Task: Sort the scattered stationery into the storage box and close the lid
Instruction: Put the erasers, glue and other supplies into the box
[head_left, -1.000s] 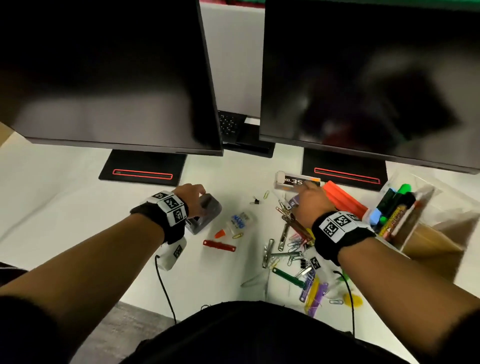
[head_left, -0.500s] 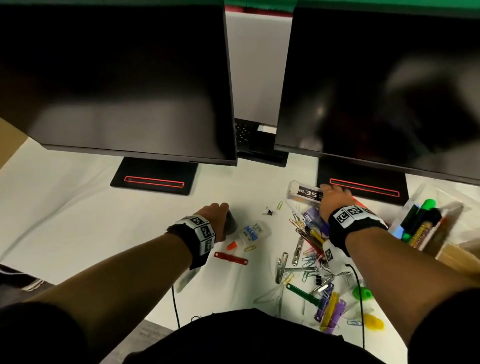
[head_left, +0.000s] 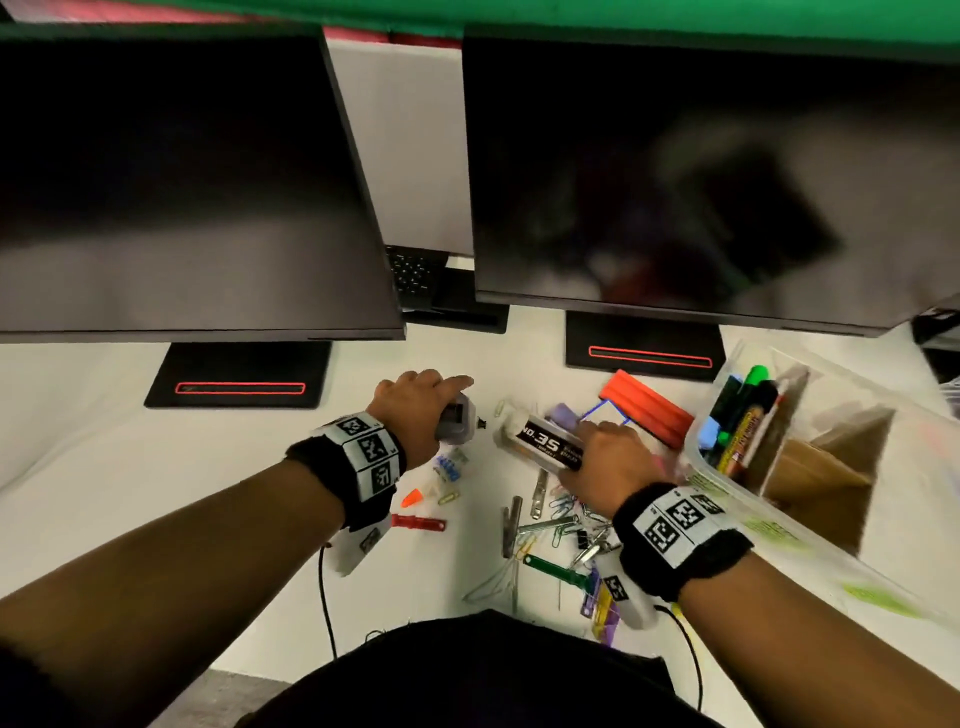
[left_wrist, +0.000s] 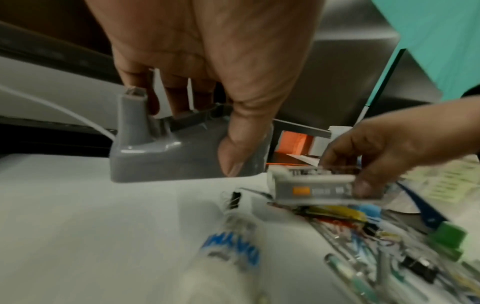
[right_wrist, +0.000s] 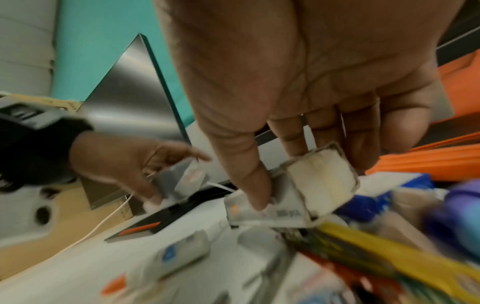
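My left hand grips a grey plastic tape dispenser and holds it just above the white desk; in the left wrist view the thumb presses the dispenser's side. My right hand pinches a clear staple box printed "No.35", thumb on one long side and fingers on the other. The clear storage box stands open at the right, with markers in its near compartment. No lid shows.
Paper clips, binder clips and metal fasteners lie heaped in front of my right hand. A small white bottle, an orange cap and a red clip lie near my left wrist. An orange pack and two monitor stands sit behind.
My right hand closed on the staple box and drew it towards me off the desk. My left hand lifted the grey dispenser and carried it to the right.
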